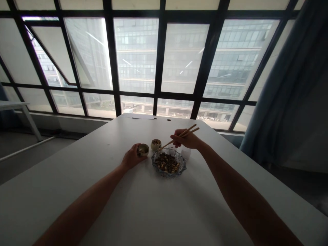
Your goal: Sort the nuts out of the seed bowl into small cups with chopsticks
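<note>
My left hand (132, 157) is wrapped round a small cup (142, 150), tilted a little so its inside shows; I cannot make out what lies in it. Between the fingers of my right hand (185, 138) is a pair of wooden chopsticks (186, 132), their tips reaching down-left near the far rim of a glass bowl. That scalloped glass bowl (182, 168) holds a mix of dark brown pieces and paler nuts (167, 163). Behind it, between my hands, stands a second small cup (156, 146) with some nuts inside.
A white table (143, 212) carries everything. Something clear or whitish (186, 152) stands right of the bowl, partly behind it. Two dark round spots mark the table's far end. Beyond are black-framed windows (135, 54), a blue-grey curtain (276, 85) at right and another white table (12, 105) at left.
</note>
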### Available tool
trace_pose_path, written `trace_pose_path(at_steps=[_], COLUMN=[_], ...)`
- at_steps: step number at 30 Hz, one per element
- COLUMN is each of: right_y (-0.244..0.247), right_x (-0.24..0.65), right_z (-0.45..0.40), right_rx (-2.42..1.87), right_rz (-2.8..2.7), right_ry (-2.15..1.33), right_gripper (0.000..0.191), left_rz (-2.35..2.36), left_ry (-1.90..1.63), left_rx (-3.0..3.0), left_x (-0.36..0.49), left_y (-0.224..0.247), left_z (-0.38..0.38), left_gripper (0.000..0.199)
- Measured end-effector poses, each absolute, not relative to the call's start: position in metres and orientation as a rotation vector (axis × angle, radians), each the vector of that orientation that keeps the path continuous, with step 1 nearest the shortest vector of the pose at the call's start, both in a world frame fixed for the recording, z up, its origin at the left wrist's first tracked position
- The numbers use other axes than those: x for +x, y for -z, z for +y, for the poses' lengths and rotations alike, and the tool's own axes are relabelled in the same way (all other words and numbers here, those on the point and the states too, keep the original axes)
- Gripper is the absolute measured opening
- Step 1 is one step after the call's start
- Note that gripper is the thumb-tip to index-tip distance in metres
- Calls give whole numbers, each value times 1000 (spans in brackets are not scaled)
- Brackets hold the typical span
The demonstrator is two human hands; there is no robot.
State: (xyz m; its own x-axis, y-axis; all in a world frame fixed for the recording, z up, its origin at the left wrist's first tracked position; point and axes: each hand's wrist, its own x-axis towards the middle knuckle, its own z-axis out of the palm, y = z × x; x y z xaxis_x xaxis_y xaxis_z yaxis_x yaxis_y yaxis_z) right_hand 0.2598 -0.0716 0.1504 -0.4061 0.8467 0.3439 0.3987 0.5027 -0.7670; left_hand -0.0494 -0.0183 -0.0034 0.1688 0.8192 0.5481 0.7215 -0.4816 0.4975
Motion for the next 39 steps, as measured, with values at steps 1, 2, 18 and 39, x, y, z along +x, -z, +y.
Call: trace_pose_path(at_steps=[1, 2, 18, 39], right_y=[-146, -140, -40, -43], right_x=[259, 258, 239, 256], right_z=[-79, -88, -171, -151], right_rx=[-1020, -1026, -1342, -1268], right_rz=[-1944, -1880, -1374, -1351], right_ry=[-734, -694, -250, -344], right_gripper=[49, 49, 58, 58], left_rz=[1522, 1510, 1588, 1540], left_ry=[-1216, -1223, -1202, -1095], left_rx=[2300, 2299, 2059, 2116], left_x=[-50, -50, -47, -46], left_y=[4, 5, 1, -3], left_z=[-18, -18, -57, -60], left_gripper=[72, 72, 70, 71])
